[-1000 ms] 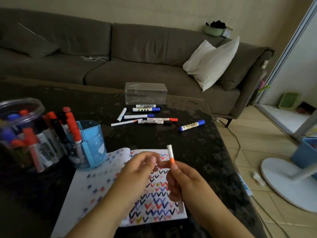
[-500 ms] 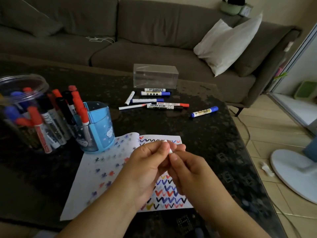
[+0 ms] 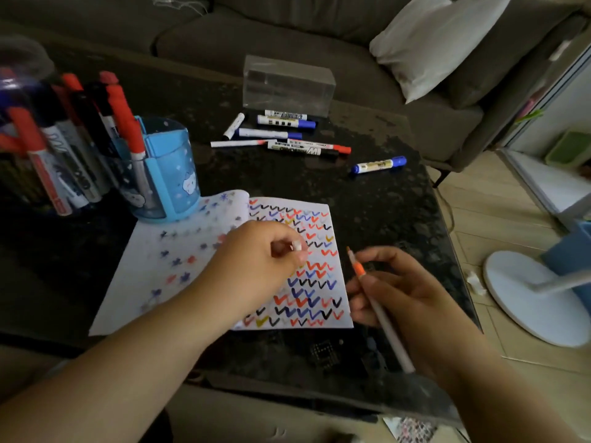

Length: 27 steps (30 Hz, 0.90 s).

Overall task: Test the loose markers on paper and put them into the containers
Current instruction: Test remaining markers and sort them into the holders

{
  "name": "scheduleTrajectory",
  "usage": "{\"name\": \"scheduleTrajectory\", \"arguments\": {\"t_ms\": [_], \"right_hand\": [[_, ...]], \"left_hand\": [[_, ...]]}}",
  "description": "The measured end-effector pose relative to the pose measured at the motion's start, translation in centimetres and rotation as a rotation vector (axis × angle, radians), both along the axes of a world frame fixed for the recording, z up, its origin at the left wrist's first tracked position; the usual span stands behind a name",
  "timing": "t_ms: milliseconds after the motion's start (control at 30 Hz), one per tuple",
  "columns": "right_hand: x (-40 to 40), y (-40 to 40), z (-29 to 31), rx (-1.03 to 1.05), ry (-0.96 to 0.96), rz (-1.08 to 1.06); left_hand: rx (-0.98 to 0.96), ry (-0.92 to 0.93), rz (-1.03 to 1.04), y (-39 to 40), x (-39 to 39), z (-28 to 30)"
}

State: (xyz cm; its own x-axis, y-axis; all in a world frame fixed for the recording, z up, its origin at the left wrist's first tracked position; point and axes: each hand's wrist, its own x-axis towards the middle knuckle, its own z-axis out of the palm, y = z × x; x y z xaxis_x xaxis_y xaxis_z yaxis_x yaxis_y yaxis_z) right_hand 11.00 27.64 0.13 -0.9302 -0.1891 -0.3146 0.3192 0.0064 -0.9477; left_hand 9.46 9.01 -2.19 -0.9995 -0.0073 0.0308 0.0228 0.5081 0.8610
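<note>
My right hand [image 3: 399,292] grips a thin white marker [image 3: 377,308] with an orange collar, uncapped, its tip pointing up just right of the paper. My left hand [image 3: 256,260] hovers over the paper and pinches the marker's small white cap [image 3: 296,246]. The open notebook paper [image 3: 224,266] lies on the dark table and is covered with rows of coloured check marks and stars. Several loose markers [image 3: 287,135] lie farther back. A blue pen cup [image 3: 166,174] and a clear round jar [image 3: 28,129] at the left hold several markers.
A clear rectangular box [image 3: 287,84] stands behind the loose markers. One blue-capped marker [image 3: 379,164] lies apart at the right. The dark table's [image 3: 383,219] right edge borders a tiled floor with a white fan base [image 3: 531,298]. A sofa with a white pillow [image 3: 431,39] is behind.
The hands came together at the marker's tip, then parted: the cap came off into my left hand, and my right hand moved right with the uncapped marker. The view tilted down.
</note>
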Motion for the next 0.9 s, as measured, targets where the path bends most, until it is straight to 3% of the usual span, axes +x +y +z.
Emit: {"name": "scheduleTrajectory", "arguments": {"t_ms": [100, 200, 267, 333, 400, 900], "right_hand": [[0.0, 0.9, -0.6, -0.235, -0.156, -0.029], [0.0, 1.7, -1.3, -0.324, -0.140, 0.017], [0.2, 2.0, -2.0, -0.181, -0.054, 0.088], [0.5, 2.2, -2.7, 0.129, 0.074, 0.171], [0.4, 2.0, -3.0, 0.306, 0.155, 0.186], [0.3, 1.6, -4.7, 0.570, 0.454, 0.279]], "left_hand": [[-0.231, -0.019, -0.123, 0.5, 0.6, 0.0], [-0.334, -0.016, -0.182, 0.8, 0.9, -0.4], [-0.383, -0.005, -0.221, 0.8, 0.9, -0.7], [-0.398, 0.001, -0.267, 0.8, 0.9, -0.9], [-0.407, 0.005, -0.316, 0.8, 0.8, -1.1], [-0.533, 0.005, -0.412, 1.5, 0.6, -2.3]]}}
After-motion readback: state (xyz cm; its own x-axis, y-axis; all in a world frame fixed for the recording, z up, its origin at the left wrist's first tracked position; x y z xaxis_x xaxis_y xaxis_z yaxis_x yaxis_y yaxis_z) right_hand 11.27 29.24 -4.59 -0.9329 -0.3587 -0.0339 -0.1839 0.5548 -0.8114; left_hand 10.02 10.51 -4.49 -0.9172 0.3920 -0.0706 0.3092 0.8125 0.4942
